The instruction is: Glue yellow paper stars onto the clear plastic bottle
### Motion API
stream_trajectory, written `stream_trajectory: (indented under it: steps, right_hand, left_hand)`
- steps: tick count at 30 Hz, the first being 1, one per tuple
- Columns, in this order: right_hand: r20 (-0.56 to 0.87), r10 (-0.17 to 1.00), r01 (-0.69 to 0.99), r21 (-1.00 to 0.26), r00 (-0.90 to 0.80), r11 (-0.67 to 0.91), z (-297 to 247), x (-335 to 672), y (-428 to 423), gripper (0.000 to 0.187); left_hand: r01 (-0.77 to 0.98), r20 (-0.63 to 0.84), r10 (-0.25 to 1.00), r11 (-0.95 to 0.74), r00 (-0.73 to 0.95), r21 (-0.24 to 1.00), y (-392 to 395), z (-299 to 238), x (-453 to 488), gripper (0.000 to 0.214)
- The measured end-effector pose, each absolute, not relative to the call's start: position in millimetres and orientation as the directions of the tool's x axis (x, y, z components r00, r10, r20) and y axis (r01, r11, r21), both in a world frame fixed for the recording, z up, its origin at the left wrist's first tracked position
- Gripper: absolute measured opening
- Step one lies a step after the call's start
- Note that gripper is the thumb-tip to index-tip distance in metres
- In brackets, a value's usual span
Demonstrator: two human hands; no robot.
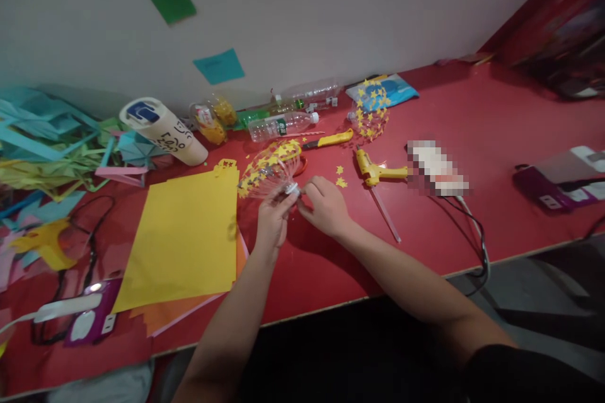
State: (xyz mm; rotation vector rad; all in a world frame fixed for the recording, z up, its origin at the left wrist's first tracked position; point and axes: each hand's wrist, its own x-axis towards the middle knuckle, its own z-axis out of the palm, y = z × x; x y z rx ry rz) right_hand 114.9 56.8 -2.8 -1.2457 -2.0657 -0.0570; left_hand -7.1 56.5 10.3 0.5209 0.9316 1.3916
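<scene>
The left hand [273,220] is closed on the pale neck end of a clear plastic bottle piece [271,165], cut into thin strips and covered with yellow star cutouts. The piece lies beyond the left hand, its strips fanning away from the fingertips toward the far side of the red counter [321,280]. The right hand [327,209] is positioned beside the neck end with its fingers curled; whether it grips the neck cannot be determined.

Containers are arranged along the wall side of the counter:

- A white cylindrical tumbler [172,138] with a dark blue lid and black markings leans at the left. Its walls are opaque; the contents cannot be determined.
- A transparent plastic container [208,123] with a printed label is to the right of the tumbler; yellow material shows inside.
- A clear plastic bottle [269,128] with a white cap and green label lies on its side, cap toward the right.
- A green plastic bottle [271,113] lies just behind it.
- A second star-covered clear plastic piece [373,110], rounded in form, is farther right, in front of a blue-and-white soft packet [401,89].

A yellow glue gun [373,171] lies to the right of the right hand.
</scene>
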Motion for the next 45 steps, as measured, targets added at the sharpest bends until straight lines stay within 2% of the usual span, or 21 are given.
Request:
stream_trajectory:
  steps: [3,5,6,7,12,17,20,25,27,29,30,34,37,41,45]
  right_hand:
    - [0.481,0.801,0.795,-0.294,-0.357,0.530,11,121,58,0.017]
    - [0.285,0.887,0.865,-0.250,-0.364,0.436,25,136,60,0.022]
    - [0.155,0.937,0.920,-0.197,-0.312,0.338,31,148,61,0.025]
    - [0.117,0.961,0.949,-0.166,-0.251,0.268,37,162,63,0.025]
    - [0.071,0.997,0.998,-0.062,0.006,-0.001,39,237,67,0.033]
    - [0.051,0.999,0.997,-0.081,-0.006,0.010,9,258,67,0.038]
    - [0.091,0.996,0.988,-0.150,-0.021,0.035,-5,258,75,0.045]
    - [0.133,0.991,0.945,-0.320,-0.019,0.061,-4,256,82,0.040]
    - [0.146,0.989,0.892,-0.443,-0.030,0.092,8,243,76,0.036]
    - [0.183,0.983,0.697,-0.702,-0.028,0.150,26,222,67,0.026]
    - [0.218,0.975,0.604,-0.771,-0.048,0.202,34,210,62,0.024]
    - [0.304,0.919,0.360,-0.852,-0.253,0.381,50,169,46,0.022]
    - [0.278,0.922,0.251,-0.904,-0.270,0.346,40,157,38,0.028]
    - [0.201,0.955,0.228,-0.941,-0.219,0.251,29,156,32,0.035]
    - [0.199,0.954,0.259,-0.932,-0.224,0.255,30,156,30,0.035]
  left_hand:
    - [-0.600,-0.240,0.967,0.140,-0.089,0.788,60,10,-11,0.035]
    - [-0.611,-0.250,0.965,0.151,-0.080,0.777,63,10,-16,0.034]
    - [-0.619,-0.260,0.963,0.162,-0.070,0.768,64,11,-18,0.032]
    - [-0.629,-0.271,0.961,0.178,-0.054,0.757,65,12,-21,0.030]
    - [-0.693,-0.336,0.940,0.279,0.056,0.665,65,23,-28,0.015]
    - [-0.742,-0.378,0.915,0.352,0.143,0.571,58,35,-29,0.011]
    - [-0.763,-0.383,0.909,0.362,0.163,0.536,57,39,-31,0.016]
    - [-0.794,-0.399,0.904,0.355,0.156,0.494,57,41,-35,0.021]
    - [-0.800,-0.414,0.898,0.357,0.151,0.482,57,41,-36,0.023]
    - [-0.803,-0.429,0.892,0.359,0.144,0.476,58,41,-36,0.025]
    - [-0.804,-0.436,0.889,0.358,0.139,0.475,58,41,-36,0.025]
    - [-0.799,-0.460,0.881,0.353,0.108,0.487,60,40,-36,0.020]
    - [-0.785,-0.470,0.878,0.351,0.087,0.510,61,40,-36,0.017]
    - [-0.754,-0.472,0.878,0.363,0.080,0.547,60,40,-32,0.014]
    - [-0.730,-0.466,0.880,0.376,0.089,0.570,58,40,-30,0.009]
